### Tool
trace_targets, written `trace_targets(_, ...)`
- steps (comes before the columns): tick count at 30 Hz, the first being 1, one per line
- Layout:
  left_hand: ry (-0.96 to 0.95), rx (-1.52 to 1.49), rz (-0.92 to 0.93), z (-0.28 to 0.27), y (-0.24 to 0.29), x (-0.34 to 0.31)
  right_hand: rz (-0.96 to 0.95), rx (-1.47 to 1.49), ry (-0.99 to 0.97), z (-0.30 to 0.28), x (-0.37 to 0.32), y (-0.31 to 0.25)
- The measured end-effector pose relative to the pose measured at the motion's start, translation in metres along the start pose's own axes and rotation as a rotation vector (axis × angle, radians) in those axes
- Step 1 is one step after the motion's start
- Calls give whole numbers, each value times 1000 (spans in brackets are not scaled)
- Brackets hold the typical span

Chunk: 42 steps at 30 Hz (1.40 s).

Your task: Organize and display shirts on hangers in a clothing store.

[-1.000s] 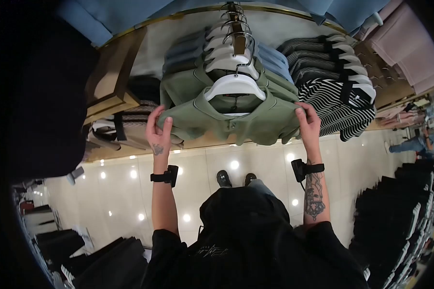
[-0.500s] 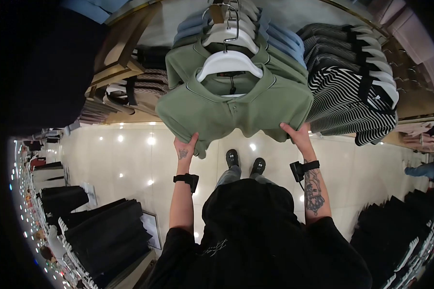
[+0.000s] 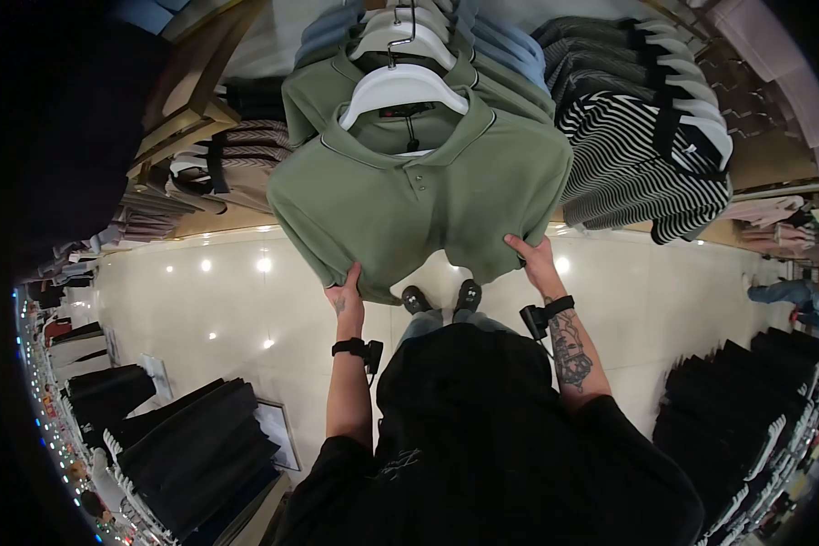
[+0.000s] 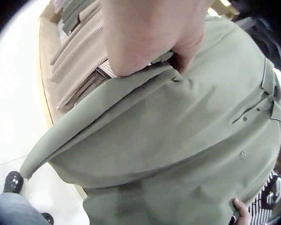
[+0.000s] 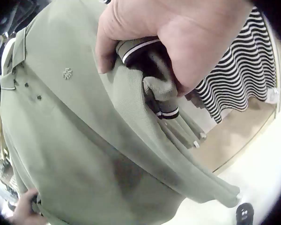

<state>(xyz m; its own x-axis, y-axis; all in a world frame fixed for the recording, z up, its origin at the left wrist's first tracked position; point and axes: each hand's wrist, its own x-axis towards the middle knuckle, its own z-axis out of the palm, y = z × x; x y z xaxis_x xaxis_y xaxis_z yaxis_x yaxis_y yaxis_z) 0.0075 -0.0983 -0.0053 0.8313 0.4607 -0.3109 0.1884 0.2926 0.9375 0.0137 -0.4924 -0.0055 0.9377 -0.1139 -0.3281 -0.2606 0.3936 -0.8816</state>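
Note:
A green polo shirt [image 3: 409,200] hangs on a white hanger [image 3: 405,86] at the front of a row, its front spread out facing up. My left hand [image 3: 344,298] pinches its sleeve end, thumb on top of the cloth. On the other side my right hand [image 3: 535,259] grips the opposite sleeve, its thumb also on top. The right wrist view shows the sleeve's cuff [image 5: 168,114], edged in black and white, bunched under my right hand [image 5: 178,42]. A small emblem [image 5: 67,73] and a short button placket mark the chest.
More green and blue shirts hang behind on the same rail. Black-and-white striped shirts [image 3: 646,168] hang to the right, brown knitwear [image 3: 246,150] to the left. Racks of black garments [image 3: 200,446] stand on both sides behind me. A person [image 3: 792,296] is at the far right.
My hands have moved from the shirt's shoulders down to its sleeve ends. The shirt now spreads wider and reaches closer to me.

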Motion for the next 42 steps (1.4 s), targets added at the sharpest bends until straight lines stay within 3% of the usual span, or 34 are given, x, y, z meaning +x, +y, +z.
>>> trace_targets(5,-192,230,-21,-6,-7,-8,75,216,106,3,-3,10)
trace_targets(9,-272,267,-198,-18,-39,-7,209,242,108,0,-4,20)
trace_targets(12,-275,208,-283,-22,-64,-5,188,252,7,-1,-6,27)
trace_targets(15,-300,286,-369,-31,-70,-5,330,123,-77,-8,-2,37)
trace_targets(18,-354,356,-287,-49,-88,-1,487,-84,-117,-32,9,57)
trace_targets(21,-321,655,-161,-91,-141,20,552,-259,-127,-35,14,59)
trace_targets(24,-312,607,-55,-72,-79,1,469,-264,53,-32,10,62)
trace_targets(28,-318,622,-153,-83,-56,6,480,-361,15,-39,25,40)
trace_targets(29,-347,532,-296,-89,-49,15,444,-160,-63,-38,24,24)
trace_targets(31,-429,-141,-328,-61,13,5,363,243,-213,-20,16,-28)
trace_targets(33,-496,-433,-289,-32,84,-15,317,516,-242,8,-1,-71)
trace_targets(34,-627,-393,-236,-43,85,-9,295,651,-256,16,-8,-80)
trace_targets(37,-620,584,-347,-65,59,8,522,250,-434,11,0,-45)
trace_targets(38,-743,539,-387,-62,64,11,493,171,-456,12,-10,-41)
trace_targets(41,-643,-57,-470,-65,55,10,541,-116,-348,41,-23,-60)
trace_targets(42,-524,-232,-483,-43,82,-6,525,42,-337,27,-18,-50)
